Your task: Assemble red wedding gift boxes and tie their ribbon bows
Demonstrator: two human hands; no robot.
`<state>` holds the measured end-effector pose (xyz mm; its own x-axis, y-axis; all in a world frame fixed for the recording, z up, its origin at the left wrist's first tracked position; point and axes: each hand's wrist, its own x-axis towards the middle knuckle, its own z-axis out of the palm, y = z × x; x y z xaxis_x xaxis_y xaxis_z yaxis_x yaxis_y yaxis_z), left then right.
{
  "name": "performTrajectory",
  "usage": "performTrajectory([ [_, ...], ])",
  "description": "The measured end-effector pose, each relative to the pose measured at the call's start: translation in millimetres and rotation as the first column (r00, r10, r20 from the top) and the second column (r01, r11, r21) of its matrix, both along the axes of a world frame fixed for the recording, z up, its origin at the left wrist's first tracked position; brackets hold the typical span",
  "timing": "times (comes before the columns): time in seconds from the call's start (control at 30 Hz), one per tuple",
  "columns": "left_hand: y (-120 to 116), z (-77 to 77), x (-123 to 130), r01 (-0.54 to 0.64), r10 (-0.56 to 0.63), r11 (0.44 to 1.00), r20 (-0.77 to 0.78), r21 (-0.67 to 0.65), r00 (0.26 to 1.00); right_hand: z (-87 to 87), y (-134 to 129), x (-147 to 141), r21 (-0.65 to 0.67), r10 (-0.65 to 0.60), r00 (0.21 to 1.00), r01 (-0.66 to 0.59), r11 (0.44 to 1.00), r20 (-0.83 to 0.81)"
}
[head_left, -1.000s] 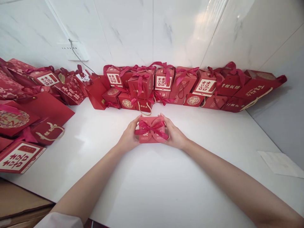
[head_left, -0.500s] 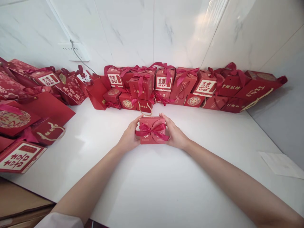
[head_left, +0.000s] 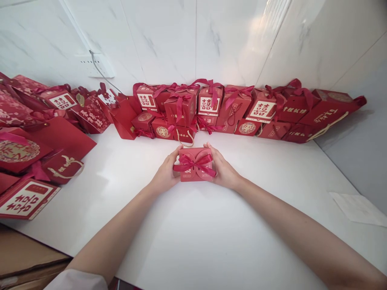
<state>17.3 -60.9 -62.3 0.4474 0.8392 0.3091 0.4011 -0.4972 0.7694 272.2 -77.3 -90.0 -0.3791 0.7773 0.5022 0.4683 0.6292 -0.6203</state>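
Note:
A small red gift box (head_left: 196, 175) with a dark pink ribbon bow (head_left: 195, 163) on its top is at the middle of the white table. My left hand (head_left: 166, 171) grips its left side, and my right hand (head_left: 223, 169) grips its right side. Parts of the fingers are hidden behind the box. Just beyond it, a cord handle hangs from a small red box (head_left: 185, 135) in the stacked row.
Red boxes with ribbons (head_left: 236, 108) stand stacked along the tiled wall. More red boxes and bags (head_left: 27, 199) crowd the left side of the table (head_left: 193, 241). White paper (head_left: 358, 208) lies at the right; cardboard (head_left: 27, 253) is at the lower left.
The held box and both hands have shifted very slightly right and away from me. The grip looks the same.

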Motion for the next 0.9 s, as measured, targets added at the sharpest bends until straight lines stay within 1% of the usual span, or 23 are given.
performTrajectory([
  [0.1, 1, 4.8, -2, 0.046, -0.045, 0.999, 0.014, -0.025, 0.999, 1.5, -2, -1, -0.05, 0.02, 0.999, -0.023, 0.998, -0.05],
  [0.17, 3, 6.3, -4, 0.075, -0.066, 0.991, 0.087, -0.109, 0.994, 4.1, -4, -4, -0.125, 0.049, 0.985, -0.07, 0.99, -0.166],
  [0.27, 6, 3.2, -5, 0.096, -0.04, 0.963, 0.22, -0.251, 0.975, 9.1, -8, -12, -0.283, 0.057, 0.93, -0.169, 0.944, -0.364],
  [0.33, 7, -1.3, -5, 0.065, 0.011, 0.951, 0.244, -0.303, 0.97, 11.8, -10, -15, -0.352, 0.051, 0.906, -0.215, 0.911, -0.421],
  [0.43, 8, -7.1, -4, -0.002, 0.077, 0.943, 0.212, -0.333, 0.974, 14.6, -9, -14, -0.376, 0.097, 0.897, -0.276, 0.884, -0.431],
  [0.53, 9, -9.2, -4, -0.017, 0.085, 0.943, 0.19, -0.332, 0.978, 15.8, -7, -10, -0.393, 0.132, 0.896, -0.313, 0.865, -0.423],
  [0.7, 11, -8.6, -5, -0.026, 0.079, 0.942, 0.146, -0.335, 0.986, 13.0, -4, -10, -0.419, 0.098, 0.891, -0.303, 0.856, -0.443],
  [0.9, 8, -5.8, -4, -0.034, 0.084, 0.949, 0.148, -0.312, 0.985, 11.1, -3, -10, -0.432, 0.068, 0.9, -0.272, 0.86, -0.431],
])
